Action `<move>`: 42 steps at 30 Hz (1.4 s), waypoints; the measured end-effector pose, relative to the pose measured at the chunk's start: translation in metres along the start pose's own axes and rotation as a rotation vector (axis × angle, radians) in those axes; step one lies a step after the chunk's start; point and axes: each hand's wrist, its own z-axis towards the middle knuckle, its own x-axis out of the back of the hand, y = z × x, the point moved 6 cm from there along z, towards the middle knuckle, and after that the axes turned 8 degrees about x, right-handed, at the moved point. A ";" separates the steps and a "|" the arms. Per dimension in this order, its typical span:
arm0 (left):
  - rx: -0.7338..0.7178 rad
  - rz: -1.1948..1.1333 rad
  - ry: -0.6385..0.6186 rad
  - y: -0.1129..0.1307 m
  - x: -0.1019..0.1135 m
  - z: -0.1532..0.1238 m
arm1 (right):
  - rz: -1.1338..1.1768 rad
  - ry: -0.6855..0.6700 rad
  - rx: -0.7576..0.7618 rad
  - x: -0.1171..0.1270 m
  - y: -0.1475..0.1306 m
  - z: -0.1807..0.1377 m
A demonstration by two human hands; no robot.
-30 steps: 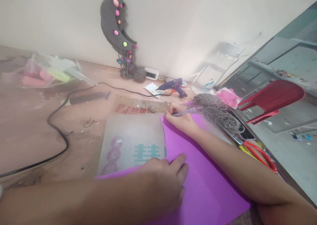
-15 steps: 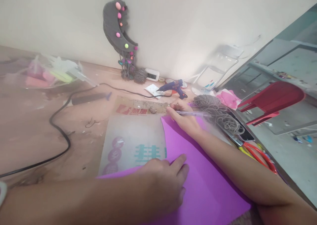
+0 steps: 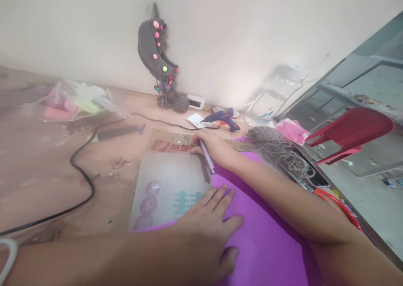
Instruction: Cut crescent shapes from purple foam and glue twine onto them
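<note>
My left hand lies with fingers spread on a bright purple sheet, palm down. Beyond it, my right hand has a slim light-purple pen held in its fingers, one end slanting back toward me. The right fingertips reach down at the far edge of a whitish printed sheet, which the purple sheet partly covers. Whatever lies under those fingertips is hidden. Brown cardboard with red print shows just beyond the whitish sheet.
A blue glue gun with a black cord stands behind my right hand. To the right lie grey yarn, a phone and red-handled scissors. A clear jug stands by the wall; a plastic bag sits left.
My right hand has moved left and the pen has swung to point back toward me. A small round grey thing there is now covered. My left hand's fingers have spread and shifted forward.
</note>
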 end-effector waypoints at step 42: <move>-0.005 0.000 -0.042 0.001 0.002 0.001 | 0.278 -0.049 -0.190 0.022 0.011 -0.055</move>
